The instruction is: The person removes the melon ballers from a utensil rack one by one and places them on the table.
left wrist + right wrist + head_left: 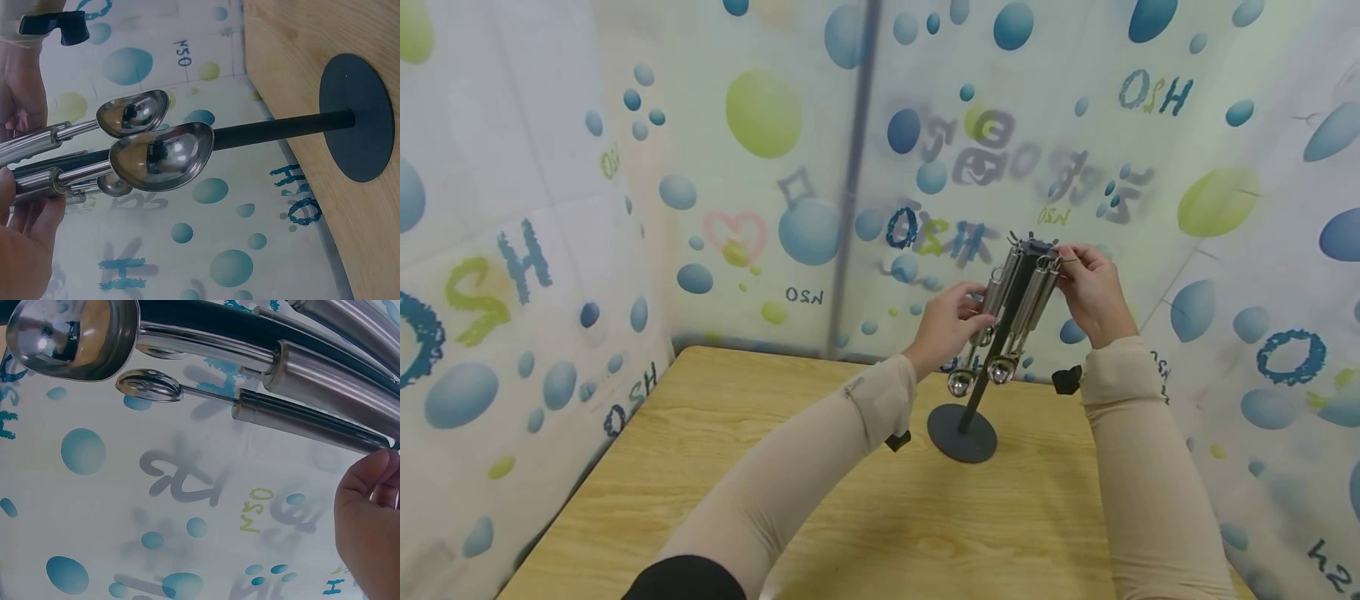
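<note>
"Call it from the biggest down?"

"The table (700, 417) first, and up on it the black stand (281, 132) — its broad round base (947, 439) flat on the wood, presumably so a load hung this high won't topple it."

"And that load?"

"Steel utensils (1036, 298), gathered round the pole, handles up, bowls down. There's a big ladle (164, 159), and, slighter, a slim spoon (262, 408)."

"Now the hands!"

"Both busy! The left hand (951, 321) curls thumb and fingers round the ladle's handle, below the top, probably steadying it. The right hand (1093, 292) pinches the very end of the spoon's handle."

"Why up there?"

"It's right beside the hooked top (1037, 247) — so small a fitting likely suits fingertips better than a fist. Whether the spoon sits on its hook, I can't tell."
</note>
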{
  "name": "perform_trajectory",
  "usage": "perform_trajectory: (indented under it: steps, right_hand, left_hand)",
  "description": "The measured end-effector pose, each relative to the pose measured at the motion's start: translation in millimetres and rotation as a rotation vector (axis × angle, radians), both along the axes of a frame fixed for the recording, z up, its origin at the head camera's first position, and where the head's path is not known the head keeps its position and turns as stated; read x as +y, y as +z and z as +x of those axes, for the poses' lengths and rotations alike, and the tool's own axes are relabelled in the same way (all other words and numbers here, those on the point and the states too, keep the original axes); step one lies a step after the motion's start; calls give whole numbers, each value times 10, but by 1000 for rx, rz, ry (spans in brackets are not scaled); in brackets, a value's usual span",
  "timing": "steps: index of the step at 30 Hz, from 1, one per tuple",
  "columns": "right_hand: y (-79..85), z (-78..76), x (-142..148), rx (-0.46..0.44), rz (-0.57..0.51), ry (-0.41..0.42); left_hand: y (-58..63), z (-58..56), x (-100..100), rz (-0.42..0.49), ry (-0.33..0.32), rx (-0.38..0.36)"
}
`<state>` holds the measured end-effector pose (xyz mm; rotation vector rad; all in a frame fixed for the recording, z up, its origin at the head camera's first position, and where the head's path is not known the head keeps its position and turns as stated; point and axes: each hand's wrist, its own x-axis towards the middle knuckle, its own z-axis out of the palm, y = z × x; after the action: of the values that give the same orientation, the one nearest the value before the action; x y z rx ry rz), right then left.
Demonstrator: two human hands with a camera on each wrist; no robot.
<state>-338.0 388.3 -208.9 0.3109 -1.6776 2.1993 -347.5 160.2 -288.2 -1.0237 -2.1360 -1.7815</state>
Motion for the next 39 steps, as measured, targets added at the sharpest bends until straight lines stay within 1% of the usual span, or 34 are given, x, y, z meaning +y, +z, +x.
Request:
perform_trajectory:
  steps: [3, 9, 14, 18, 23, 30, 33, 39]
  right_hand:
    - [-2, -5, 1, 7, -17, 18]
    - [1, -1, 5, -1, -2, -1]
    - [16, 0, -2, -2, 42, -22]
    - [22, 2, -5, 9, 12, -3]
    - [24, 8, -2, 6, -8, 8]
    - [15, 22, 0, -25, 30, -17]
    - [6, 21, 7, -25, 6, -4]
    - [3, 11, 2, -18, -7, 1]
  left_hand:
    - [-29, -8, -14, -3, 6, -3]
    - [-65, -28, -31, 2, 8, -7]
    - [-82, -27, -50, -12, 18, -10]
    - [-108, -28, -70, -22, 28, -13]
    - [-164, -56, -94, -7, 26, -25]
    - [-271, -88, -122, -3, 11, -18]
    - [-302, -89, -131, -4, 12, -20]
    - [-376, -96, -153, -5, 27, -23]
